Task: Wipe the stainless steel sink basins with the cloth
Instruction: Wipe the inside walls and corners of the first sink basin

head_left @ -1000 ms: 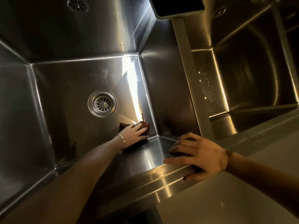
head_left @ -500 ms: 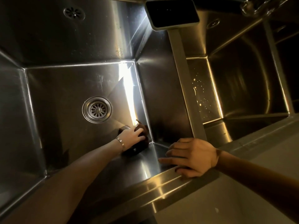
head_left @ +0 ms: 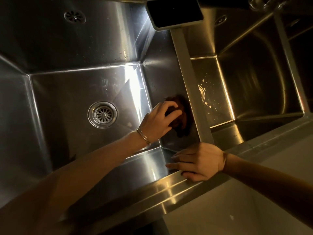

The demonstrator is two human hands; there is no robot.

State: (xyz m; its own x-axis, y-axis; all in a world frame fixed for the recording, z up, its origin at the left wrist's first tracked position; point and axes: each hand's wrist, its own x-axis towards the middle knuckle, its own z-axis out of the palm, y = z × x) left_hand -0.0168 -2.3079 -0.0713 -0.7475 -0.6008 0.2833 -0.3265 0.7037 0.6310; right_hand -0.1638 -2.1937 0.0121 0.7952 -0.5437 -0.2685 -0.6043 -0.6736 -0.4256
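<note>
Two stainless steel basins lie below me, split by a divider point(head_left: 193, 85). In the left basin point(head_left: 67, 92), my left hand point(head_left: 159, 119), with bangles on the wrist, grips a dark brown cloth point(head_left: 182, 116) and presses it against the right inner wall, above the floor. My right hand point(head_left: 198, 161) rests on the front rim point(head_left: 152, 189) at the near corner, fingers curled over the edge into the basin. The right basin point(head_left: 254, 85) shows scattered water spots on its floor.
A round drain strainer point(head_left: 102, 114) sits in the left basin floor, and an overflow grille point(head_left: 74, 16) is on its back wall. A dark flat rectangular item point(head_left: 174, 11) sits at the far end of the divider. Pale counter point(head_left: 237, 209) lies at the near right.
My left hand has carried the cloth from the basin floor's near right corner up onto the right wall. My right hand stays on the front rim.
</note>
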